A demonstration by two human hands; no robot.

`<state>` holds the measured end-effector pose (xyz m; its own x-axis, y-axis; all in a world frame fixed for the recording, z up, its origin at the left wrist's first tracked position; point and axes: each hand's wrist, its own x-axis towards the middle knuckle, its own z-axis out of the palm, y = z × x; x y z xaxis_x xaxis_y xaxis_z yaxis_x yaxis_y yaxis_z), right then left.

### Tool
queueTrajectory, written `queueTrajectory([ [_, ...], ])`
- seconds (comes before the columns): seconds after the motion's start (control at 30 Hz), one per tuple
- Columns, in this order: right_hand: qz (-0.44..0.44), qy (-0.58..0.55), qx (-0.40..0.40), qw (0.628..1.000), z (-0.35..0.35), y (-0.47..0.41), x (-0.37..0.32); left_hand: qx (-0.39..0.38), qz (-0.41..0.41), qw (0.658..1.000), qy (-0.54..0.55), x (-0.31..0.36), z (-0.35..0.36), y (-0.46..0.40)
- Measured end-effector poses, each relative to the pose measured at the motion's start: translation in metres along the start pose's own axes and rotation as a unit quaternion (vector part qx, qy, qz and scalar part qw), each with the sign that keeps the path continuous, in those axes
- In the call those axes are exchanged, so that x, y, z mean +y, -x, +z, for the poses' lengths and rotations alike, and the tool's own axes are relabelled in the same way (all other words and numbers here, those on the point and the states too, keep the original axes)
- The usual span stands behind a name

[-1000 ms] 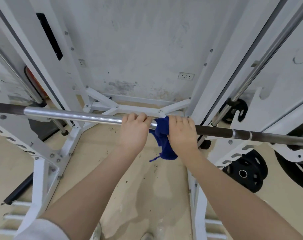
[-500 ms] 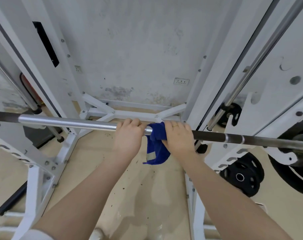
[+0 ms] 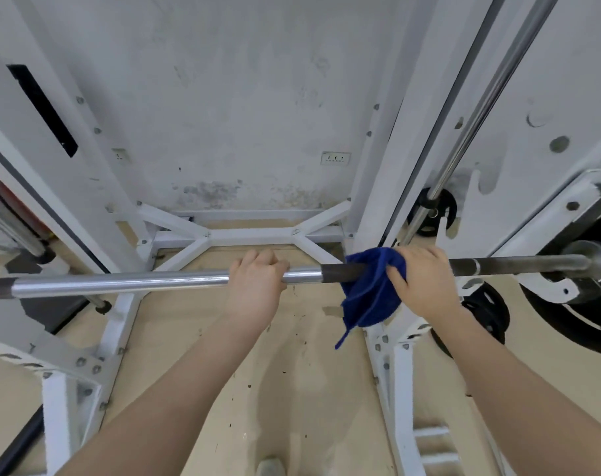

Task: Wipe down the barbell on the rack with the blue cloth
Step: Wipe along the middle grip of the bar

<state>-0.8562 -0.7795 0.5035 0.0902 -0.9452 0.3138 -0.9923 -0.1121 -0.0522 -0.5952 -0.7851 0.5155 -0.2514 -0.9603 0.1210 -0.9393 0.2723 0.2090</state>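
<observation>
1. Nearest the camera: two bare forearms enter from the bottom edge. The elbows are cut off. A pale shoe tip (image 3: 270,466) shows at 6 o'clock, mostly out of frame.
2. Left hand (image 3: 256,288): fingers curled over the top of the long steel barbell (image 3: 120,281), gripping the polished silver section. Fingertips are hidden behind the bar.
3. Right hand (image 3: 424,285): at 3 o'clock of the left hand, well apart from it. It grips the blue terry cloth (image 3: 369,297) around the dark knurled section of the bar. The thumb lies across the cloth front. The bar under the palm is hidden.
4. The cloth wraps the bar and hangs below it, with a thin corner trailing toward 7 o'clock.
5. The barbell runs level across the frame from 9 to 3 o'clock. Its left end is cut off. Its right sleeve sits at a white rack hook, with a black weight plate (image 3: 580,321) partly out of frame.
6. White steel rack frame (image 3: 251,231): base cross-brace beyond the bar, uprights on both sides running out of the top edge.
7. Beige floor (image 3: 309,389) with dark specks.
8. Farthest: stained grey-white wall (image 3: 240,97) with a small socket plate (image 3: 335,158); detail too small to read.
</observation>
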Motion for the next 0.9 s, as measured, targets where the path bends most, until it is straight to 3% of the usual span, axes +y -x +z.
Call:
queueTrajectory([
  [0.1,0.039,0.012,-0.019,0.999,0.005,-0.007,-0.039,-0.011,0.004,1.000,-0.005,0.000,-0.005,0.000],
  [0.23,-0.021,-0.016,-0.048,0.999,0.012,-0.018,-0.088,-0.028,0.015,0.999,-0.037,0.003,-0.008,-0.005],
  [0.3,-0.017,-0.048,-0.087,0.995,0.006,-0.021,-0.072,-0.027,0.025,0.998,-0.060,0.004,-0.009,-0.006],
  [0.37,0.041,-0.049,-0.109,0.992,-0.005,-0.017,-0.042,-0.026,0.029,0.997,-0.066,0.004,-0.010,-0.006],
  [0.5,0.165,0.020,-0.033,0.985,-0.007,-0.007,-0.017,-0.047,0.047,0.998,-0.003,0.001,-0.010,-0.014],
  [0.67,0.100,-0.006,0.034,0.994,0.014,-0.002,-0.060,-0.068,0.129,0.985,0.098,0.026,-0.009,-0.023],
  [0.73,0.120,0.038,-0.006,0.992,0.006,-0.002,-0.044,-0.091,0.137,0.982,0.098,0.039,-0.005,-0.026],
  [0.83,0.204,0.097,-0.046,0.973,-0.005,0.005,0.005,-0.086,0.123,0.984,0.092,0.051,-0.002,-0.029],
  [0.9,0.268,0.076,-0.016,0.960,-0.009,0.011,0.028,-0.067,0.127,0.988,0.057,0.055,-0.001,-0.028],
])
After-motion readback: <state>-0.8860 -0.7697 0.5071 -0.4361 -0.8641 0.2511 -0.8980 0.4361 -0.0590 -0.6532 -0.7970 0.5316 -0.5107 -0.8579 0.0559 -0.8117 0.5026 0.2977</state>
